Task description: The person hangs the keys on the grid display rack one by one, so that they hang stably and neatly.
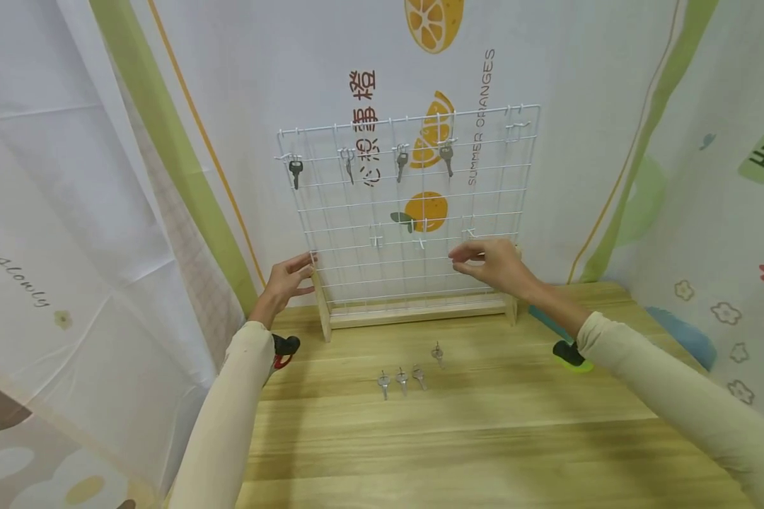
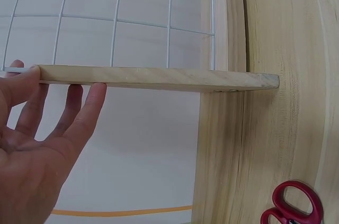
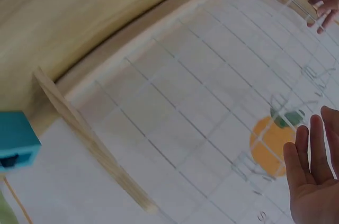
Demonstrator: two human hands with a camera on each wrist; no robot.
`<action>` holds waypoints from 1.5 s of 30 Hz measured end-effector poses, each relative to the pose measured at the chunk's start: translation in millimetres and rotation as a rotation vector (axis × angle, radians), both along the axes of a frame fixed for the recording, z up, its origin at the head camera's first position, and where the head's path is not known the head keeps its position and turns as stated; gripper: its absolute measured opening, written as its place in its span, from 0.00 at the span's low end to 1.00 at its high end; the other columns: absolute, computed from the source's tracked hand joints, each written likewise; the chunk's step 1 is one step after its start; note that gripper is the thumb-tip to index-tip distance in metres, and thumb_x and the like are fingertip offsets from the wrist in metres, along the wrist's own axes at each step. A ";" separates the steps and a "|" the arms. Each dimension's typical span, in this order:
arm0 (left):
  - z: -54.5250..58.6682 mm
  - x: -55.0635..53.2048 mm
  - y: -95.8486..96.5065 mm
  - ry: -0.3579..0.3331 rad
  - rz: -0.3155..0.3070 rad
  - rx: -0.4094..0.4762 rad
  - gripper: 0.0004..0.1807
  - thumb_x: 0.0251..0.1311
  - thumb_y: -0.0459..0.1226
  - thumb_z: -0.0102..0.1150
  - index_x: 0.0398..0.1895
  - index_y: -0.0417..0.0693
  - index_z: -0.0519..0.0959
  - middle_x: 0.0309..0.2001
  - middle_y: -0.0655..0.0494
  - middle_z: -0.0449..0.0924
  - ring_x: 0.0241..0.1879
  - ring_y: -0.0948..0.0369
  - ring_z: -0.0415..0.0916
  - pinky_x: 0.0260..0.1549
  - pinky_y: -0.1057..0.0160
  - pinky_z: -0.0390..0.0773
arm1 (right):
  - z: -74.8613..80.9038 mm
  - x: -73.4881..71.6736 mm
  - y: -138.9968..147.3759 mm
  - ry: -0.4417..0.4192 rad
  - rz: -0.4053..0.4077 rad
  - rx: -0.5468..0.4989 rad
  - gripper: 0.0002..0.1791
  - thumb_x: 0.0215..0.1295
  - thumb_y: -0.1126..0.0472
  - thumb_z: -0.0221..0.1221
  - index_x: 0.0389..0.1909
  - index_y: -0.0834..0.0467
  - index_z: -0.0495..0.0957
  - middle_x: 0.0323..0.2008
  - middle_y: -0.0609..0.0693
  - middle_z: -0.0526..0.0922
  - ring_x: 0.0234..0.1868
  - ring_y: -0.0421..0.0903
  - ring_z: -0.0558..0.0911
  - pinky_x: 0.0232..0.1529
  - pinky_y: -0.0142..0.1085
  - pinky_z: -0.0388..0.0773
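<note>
A white wire grid rack [image 1: 414, 316] stands upright on a wooden base. My left hand [image 1: 286, 281] is at its left side; in the left wrist view, thumb and fingers hold the edge of the wooden side post [image 2: 159, 75]. In front of the grid's lower right part is my right hand [image 1: 493, 263], with thumb and fingers close together in the head view. The right wrist view shows those fingers [image 3: 316, 150] fairly straight, and I see nothing held. Several keys hang from upper hooks, among them a black-headed key [image 1: 296, 170]. Loose keys [image 1: 402, 380] lie on the table.
Lower hooks [image 1: 420, 243] and an upper right hook [image 1: 517, 129] carry no key. Red-handled scissors [image 2: 297, 203] lie left of the rack. A teal object [image 3: 18, 136] stands beyond its right side. Printed curtains [image 1: 242, 85] surround the wooden table [image 1: 420, 445].
</note>
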State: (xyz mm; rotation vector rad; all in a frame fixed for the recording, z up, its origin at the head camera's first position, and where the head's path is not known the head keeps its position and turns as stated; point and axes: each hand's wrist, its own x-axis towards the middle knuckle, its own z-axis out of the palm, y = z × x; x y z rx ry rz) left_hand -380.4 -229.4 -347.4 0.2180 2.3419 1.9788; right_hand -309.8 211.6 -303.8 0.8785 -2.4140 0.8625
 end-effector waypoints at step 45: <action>3.2 4.0 1.1 -0.009 0.003 -0.024 0.31 0.81 0.32 0.48 0.82 0.45 0.57 0.82 0.46 0.53 0.76 0.45 0.60 0.67 0.46 0.76 | -179.6 -10.5 -28.8 -0.335 0.092 0.094 0.04 0.64 0.70 0.70 0.39 0.63 0.88 0.39 0.53 0.90 0.43 0.51 0.89 0.50 0.42 0.89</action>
